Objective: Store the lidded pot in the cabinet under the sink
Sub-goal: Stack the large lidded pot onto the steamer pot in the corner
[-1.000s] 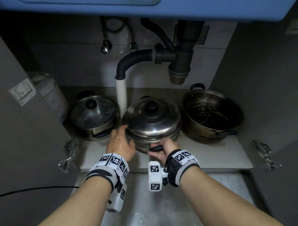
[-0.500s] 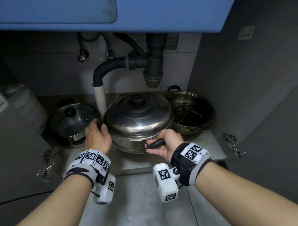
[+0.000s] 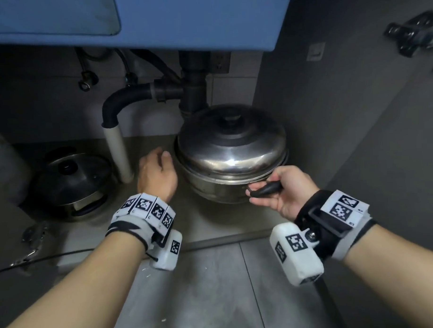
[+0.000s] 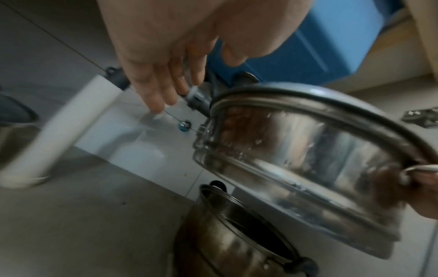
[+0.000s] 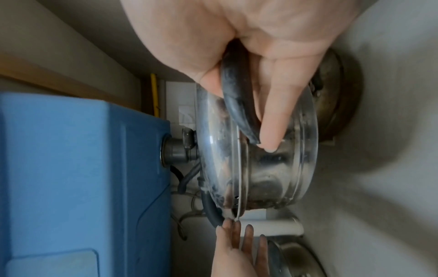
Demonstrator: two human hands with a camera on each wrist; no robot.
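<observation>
The steel lidded pot [image 3: 231, 148] is inside the cabinet at the right, just under the drain trap [image 3: 193, 96]. My right hand [image 3: 275, 193] grips its black near handle [image 3: 265, 188], with the fingers curled round that handle [image 5: 237, 97] in the right wrist view. The left wrist view shows the pot [image 4: 308, 150] tilted, above an open steel pot [image 4: 237, 239]. My left hand [image 3: 156, 170] is beside the pot's left side with straight fingers [image 4: 161, 88] and holds nothing. Its fingertips [image 5: 237, 234] lie close to the far handle.
A smaller pot with a glass lid [image 3: 73, 178] stands at the left on the cabinet floor [image 3: 212, 223]. A white drain pipe [image 3: 118, 152] rises between it and my left hand. The blue sink [image 3: 181, 18] hangs overhead. The cabinet's grey side wall [image 3: 331, 110] is close on the right.
The lidded pot has moved right, over the open pot and under the trap. My left hand has come off the pot's side. My right hand keeps its grip on the handle.
</observation>
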